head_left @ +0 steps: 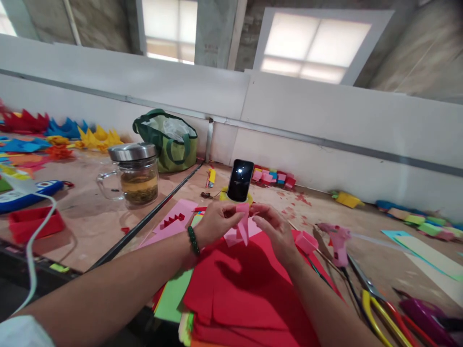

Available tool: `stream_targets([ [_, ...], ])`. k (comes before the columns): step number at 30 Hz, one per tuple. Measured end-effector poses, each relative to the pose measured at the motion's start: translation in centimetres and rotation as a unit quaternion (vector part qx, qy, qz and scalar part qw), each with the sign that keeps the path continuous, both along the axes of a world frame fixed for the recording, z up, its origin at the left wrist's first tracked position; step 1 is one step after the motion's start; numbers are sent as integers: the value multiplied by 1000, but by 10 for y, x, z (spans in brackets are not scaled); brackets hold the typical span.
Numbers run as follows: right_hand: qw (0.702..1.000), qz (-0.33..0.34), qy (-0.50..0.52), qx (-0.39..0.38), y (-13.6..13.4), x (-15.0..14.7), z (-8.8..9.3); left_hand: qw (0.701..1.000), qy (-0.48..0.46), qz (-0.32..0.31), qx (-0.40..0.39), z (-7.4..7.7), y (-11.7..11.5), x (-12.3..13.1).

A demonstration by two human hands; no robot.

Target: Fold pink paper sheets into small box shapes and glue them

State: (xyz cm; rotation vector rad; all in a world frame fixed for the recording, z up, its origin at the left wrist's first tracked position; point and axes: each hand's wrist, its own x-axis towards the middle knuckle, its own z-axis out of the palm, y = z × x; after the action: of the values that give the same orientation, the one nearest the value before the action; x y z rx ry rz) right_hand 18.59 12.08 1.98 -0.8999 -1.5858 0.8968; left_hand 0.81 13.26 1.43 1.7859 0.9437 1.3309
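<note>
Over a stack of red paper sheets (pixel 253 279), my left hand (pixel 217 224) pinches a folded piece of pink paper (pixel 243 226) between thumb and fingers. Green beads circle that wrist. My right hand (pixel 277 230) is at the right edge of the pink piece, its fingers curled, with a gap between thumb and forefinger. Whether its fingertips touch the paper is hard to make out. More pink paper lies on the stack beneath the hands. Beside my right wrist sits a small folded pink paper shape (pixel 306 242).
Behind my hands a phone (pixel 240 180) stands upright. On the right lie a pink glue gun (pixel 338 243), yellow-handled scissors (pixel 376 308) and a purple tool (pixel 421 311). A glass tea mug (pixel 139 180), a green bag (pixel 177 152) and a red paper box (pixel 35 225) are on the left.
</note>
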Motion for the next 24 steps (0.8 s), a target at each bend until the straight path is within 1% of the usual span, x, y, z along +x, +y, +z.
stream_targets([
  [2, 1000, -14, 7, -2, -1, -3, 2, 996, 68, 6, 64, 0, -5, 1],
  [5, 1000, 6, 26, -13, -2, -7, 2, 988, 106, 2, 110, 0, -10, 2],
  [7, 998, 20, 47, -26, -3, -7, 2, 988, 101, -12, 114, 0, -13, 2],
  [10, 996, 39, 63, -49, -4, -5, 3, 993, 80, -28, 88, 3, -15, 1],
  [13, 995, 42, 66, -58, -5, -5, 4, 994, 65, -42, 74, 7, -19, 1],
  [18, 994, 49, 83, -51, -7, -6, 6, 989, 78, -46, 114, 13, -23, -2],
  [20, 994, 51, 84, -41, -8, -5, 8, 987, 83, -58, 127, 16, -25, -5],
  [24, 995, 57, 75, -20, -9, -3, 13, 986, 80, -77, 125, 22, -29, -9],
])
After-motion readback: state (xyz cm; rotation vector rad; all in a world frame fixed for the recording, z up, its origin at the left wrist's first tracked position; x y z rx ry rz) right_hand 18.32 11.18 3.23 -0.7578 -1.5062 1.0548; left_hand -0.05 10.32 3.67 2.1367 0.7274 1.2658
